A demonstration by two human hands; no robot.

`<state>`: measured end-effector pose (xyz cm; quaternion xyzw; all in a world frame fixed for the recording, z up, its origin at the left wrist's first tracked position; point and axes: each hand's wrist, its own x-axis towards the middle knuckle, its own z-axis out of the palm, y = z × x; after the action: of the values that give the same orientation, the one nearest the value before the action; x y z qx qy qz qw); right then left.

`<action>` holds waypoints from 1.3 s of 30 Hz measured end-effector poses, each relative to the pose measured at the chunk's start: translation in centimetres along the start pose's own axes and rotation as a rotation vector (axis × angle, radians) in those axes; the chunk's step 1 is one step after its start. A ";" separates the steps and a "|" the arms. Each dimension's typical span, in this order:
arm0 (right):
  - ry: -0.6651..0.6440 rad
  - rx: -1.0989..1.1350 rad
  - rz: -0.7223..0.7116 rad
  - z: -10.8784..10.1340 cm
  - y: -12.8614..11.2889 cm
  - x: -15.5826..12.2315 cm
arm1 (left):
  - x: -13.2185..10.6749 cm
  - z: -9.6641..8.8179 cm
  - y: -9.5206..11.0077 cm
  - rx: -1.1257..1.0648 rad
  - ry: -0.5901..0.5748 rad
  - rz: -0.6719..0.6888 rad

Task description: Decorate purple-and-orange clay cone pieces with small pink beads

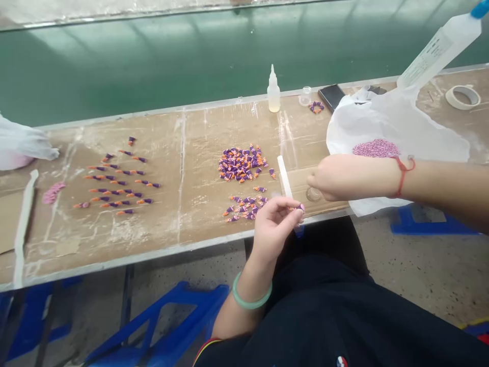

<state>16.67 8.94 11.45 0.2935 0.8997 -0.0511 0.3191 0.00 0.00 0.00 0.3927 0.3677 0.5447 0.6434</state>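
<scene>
Left hand point(277, 224) is held up at the table point(171, 219) edge, wrist bent, fingertips pinching a small purple piece point(300, 208). Just beyond, the right hand point(336, 178) lies knuckles-up, fingers curled over a round dish point(313, 194); grip unclear. Farther off, a purple-orange pile point(242, 163), then a glue bottle point(273, 92)

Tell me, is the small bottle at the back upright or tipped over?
Upright: the bottle stands on its base on the table, with its nozzle pointing straight up.

The bottle point(273, 92) stands behind the heap of pieces point(241, 163), the bag point(382, 127) to their right.
</scene>
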 end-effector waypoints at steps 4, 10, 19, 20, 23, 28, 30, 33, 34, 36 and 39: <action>-0.113 -0.018 -0.014 -0.5 -0.5 0.7 | -0.1 -0.5 0.0 -0.003 0.041 -0.012; -0.096 -0.043 -0.005 0.4 -0.6 0.9 | -0.2 -1.1 0.2 -0.048 0.042 -0.009; 0.223 0.296 0.013 0.5 0.6 -0.9 | -0.4 -0.7 0.8 -0.091 0.036 0.009; 0.290 0.455 -0.020 0.6 0.8 -1.4 | -0.4 -0.4 1.1 -0.090 0.026 0.023; 0.368 0.931 -0.145 0.7 0.7 -2.8 | -0.3 0.4 2.0 -0.073 -0.024 0.082; 0.389 1.105 -0.254 0.8 -0.3 -3.9 | -0.3 1.6 3.2 -0.042 -0.102 0.173; 0.405 1.090 -0.281 0.8 -0.5 -4.2 | -0.3 1.8 3.4 -0.030 -0.111 0.186; 0.419 1.081 -0.303 0.8 -0.7 -4.5 | -0.4 2.0 3.4 -0.029 -0.120 0.187; 0.423 1.080 -0.306 0.8 -0.7 -4.6 | -0.4 2.1 3.3 -0.034 -0.123 0.186; 0.431 1.080 -0.302 0.8 -0.8 -4.8 | -0.5 2.2 3.3 -0.043 -0.131 0.186; 0.440 1.087 -0.284 0.8 -1.0 -4.9 | -0.6 2.3 3.4 -0.031 -0.123 0.190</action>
<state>19.62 5.42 13.67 0.2950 0.8199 -0.4840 -0.0803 0.58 -0.49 4.02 0.4484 0.2804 0.5836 0.6162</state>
